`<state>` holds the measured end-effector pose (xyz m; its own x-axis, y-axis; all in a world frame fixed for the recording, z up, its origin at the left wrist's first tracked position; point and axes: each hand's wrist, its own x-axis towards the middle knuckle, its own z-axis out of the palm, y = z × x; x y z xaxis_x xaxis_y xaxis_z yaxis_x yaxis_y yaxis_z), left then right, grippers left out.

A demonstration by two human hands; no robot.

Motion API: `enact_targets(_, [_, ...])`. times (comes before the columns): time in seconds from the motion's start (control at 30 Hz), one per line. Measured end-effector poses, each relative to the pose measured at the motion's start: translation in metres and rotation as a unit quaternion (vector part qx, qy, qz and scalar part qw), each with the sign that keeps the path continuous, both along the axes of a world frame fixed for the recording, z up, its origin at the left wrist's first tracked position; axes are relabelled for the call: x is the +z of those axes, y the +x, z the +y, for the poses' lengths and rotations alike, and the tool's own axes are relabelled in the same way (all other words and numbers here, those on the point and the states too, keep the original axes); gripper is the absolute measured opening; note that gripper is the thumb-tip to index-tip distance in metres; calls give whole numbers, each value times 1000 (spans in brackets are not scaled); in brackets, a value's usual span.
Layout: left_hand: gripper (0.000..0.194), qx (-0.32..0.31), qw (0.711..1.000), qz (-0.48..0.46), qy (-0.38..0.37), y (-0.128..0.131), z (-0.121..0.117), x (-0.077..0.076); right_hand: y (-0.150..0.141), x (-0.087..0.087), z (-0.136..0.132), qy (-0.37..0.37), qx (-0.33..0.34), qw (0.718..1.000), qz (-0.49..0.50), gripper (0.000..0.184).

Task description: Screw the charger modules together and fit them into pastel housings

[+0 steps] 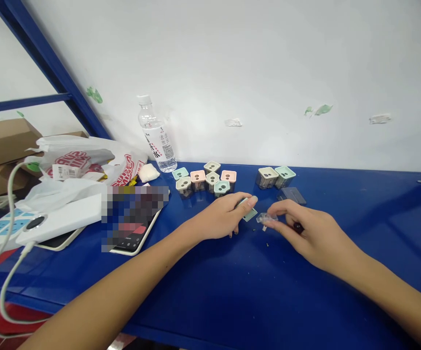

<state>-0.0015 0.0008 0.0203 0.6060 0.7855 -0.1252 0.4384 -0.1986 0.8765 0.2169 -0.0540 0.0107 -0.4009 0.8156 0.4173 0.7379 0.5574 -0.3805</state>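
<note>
My left hand [219,218] pinches a pale green sharpener lid [248,212] between thumb and fingers, tilted above the table. Close to its right, my right hand [315,236] holds a small clear plastic piece [265,218] at its fingertips; its exact kind is unclear. Something dark red and round [298,227] shows inside the curled fingers of that hand. Beyond the right hand lies a dark translucent sharpener container [293,195]. Several two-hole pencil sharpeners [197,180] in pink, cream and green stand grouped behind my left hand. Two more sharpeners [267,177] stand side by side farther right.
A water bottle [157,138] stands by the wall. On the left are a phone [137,238], a white power bank [64,218] with a cable, a power strip [2,228], plastic bags [82,160] and cardboard boxes [6,141]. Tiny scraps [267,244] dot the blue table [232,291].
</note>
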Motion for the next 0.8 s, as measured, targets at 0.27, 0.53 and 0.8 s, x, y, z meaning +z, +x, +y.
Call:
enact_targets(0.27, [67,14,1000,-8,10,2,-3,-2,3,-1,3,29,24,998,43,22])
enact_targets(0.53, [40,4,986,-24,164,3,-5,0,5,0,3,-64,11,994,89,13])
enact_targets(0.8, [37,3,970,46,239,5,-6,0,1,2,3,-90,-1,991,102,18])
